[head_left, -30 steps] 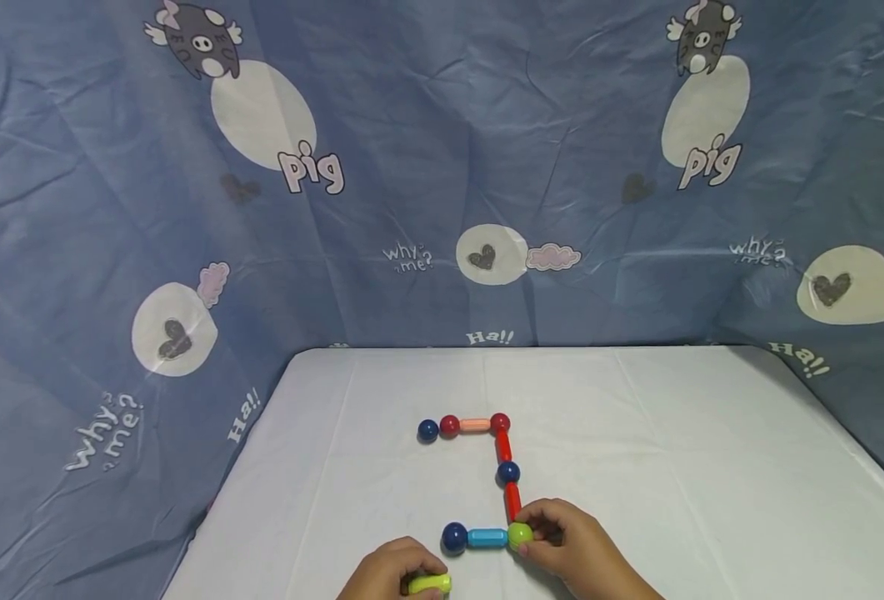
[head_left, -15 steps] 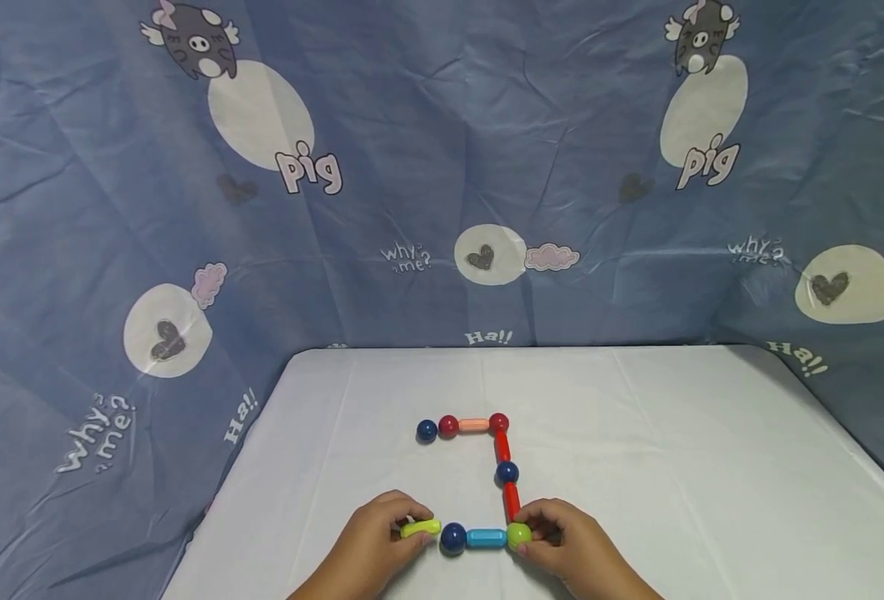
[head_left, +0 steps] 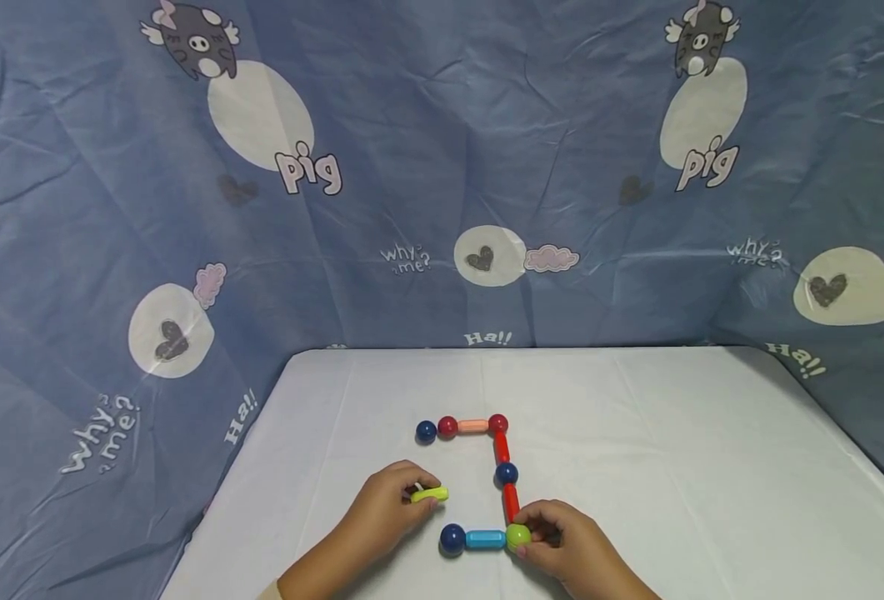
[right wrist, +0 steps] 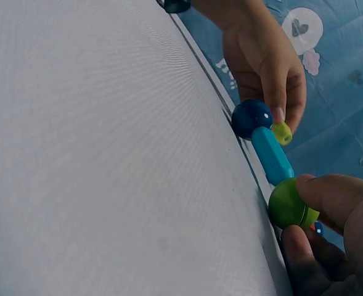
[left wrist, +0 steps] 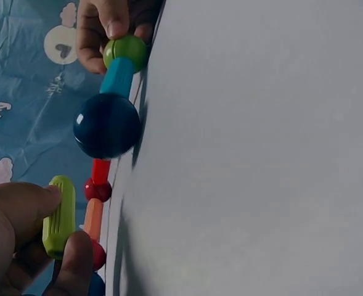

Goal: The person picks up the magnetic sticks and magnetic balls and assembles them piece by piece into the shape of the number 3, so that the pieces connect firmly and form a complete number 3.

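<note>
My left hand (head_left: 392,504) pinches a yellow-green rod (head_left: 430,494) between thumb and fingers, inside the bend of a chain of rods and balls. In the left wrist view the ribbed rod (left wrist: 59,217) touches no ball. My right hand (head_left: 572,542) grips a green ball (head_left: 518,537) at the chain's near right corner. From that ball a light-blue rod (head_left: 485,539) runs left to a dark blue ball (head_left: 452,540). A red rod (head_left: 511,502) leads away from the corner to another dark blue ball (head_left: 506,473).
Farther back, a second red rod (head_left: 501,447) reaches a red ball (head_left: 497,424). An orange rod (head_left: 473,426) joins it to another red ball (head_left: 447,427), beside a dark blue ball (head_left: 427,431). A white-covered table (head_left: 674,467) lies beneath; a printed blue curtain (head_left: 599,183) hangs behind.
My left hand has carried the yellow-green rod away from the table's near side, past the near dark blue ball, into the chain's bend. My right hand keeps hold of the green ball.
</note>
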The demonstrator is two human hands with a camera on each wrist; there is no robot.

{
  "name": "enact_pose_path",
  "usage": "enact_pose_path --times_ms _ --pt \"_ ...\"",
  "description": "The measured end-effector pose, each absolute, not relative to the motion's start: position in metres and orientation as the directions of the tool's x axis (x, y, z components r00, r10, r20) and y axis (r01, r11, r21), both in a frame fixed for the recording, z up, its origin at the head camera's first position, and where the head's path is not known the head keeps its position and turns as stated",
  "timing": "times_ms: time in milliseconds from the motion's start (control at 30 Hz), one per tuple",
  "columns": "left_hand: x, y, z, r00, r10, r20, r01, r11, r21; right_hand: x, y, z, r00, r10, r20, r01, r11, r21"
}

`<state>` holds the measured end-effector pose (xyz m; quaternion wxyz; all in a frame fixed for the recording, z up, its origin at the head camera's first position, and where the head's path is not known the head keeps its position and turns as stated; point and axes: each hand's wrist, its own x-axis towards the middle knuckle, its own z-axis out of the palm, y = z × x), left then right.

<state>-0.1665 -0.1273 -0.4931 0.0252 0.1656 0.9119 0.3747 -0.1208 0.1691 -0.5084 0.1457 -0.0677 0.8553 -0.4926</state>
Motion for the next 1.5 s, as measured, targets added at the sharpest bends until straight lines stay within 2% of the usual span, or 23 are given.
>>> enact_pose_path --times_ms 333,633,1500 --pt "-0.195 -0.103 -0.495 -0.936 0.352 -0.019 0.251 0.703 0.665 -0.12 0.169 -0.509 -0.948 -0.27 -0.168 0.009 0.506 -0.862" --pt "-0.208 -0.081 -0.494 -0.919 0.389 -0.06 0.247 0.689 0.682 -0.12 0.169 -0.508 -0.947 -0.264 -0.184 0.019 0.524 -0.851" --pt "-0.216 -0.068 -0.498 -0.909 0.412 -0.056 0.26 0.668 0.698 -0.123 0.166 -0.509 -0.951 -0.264 -0.163 -0.005 0.539 -0.842"
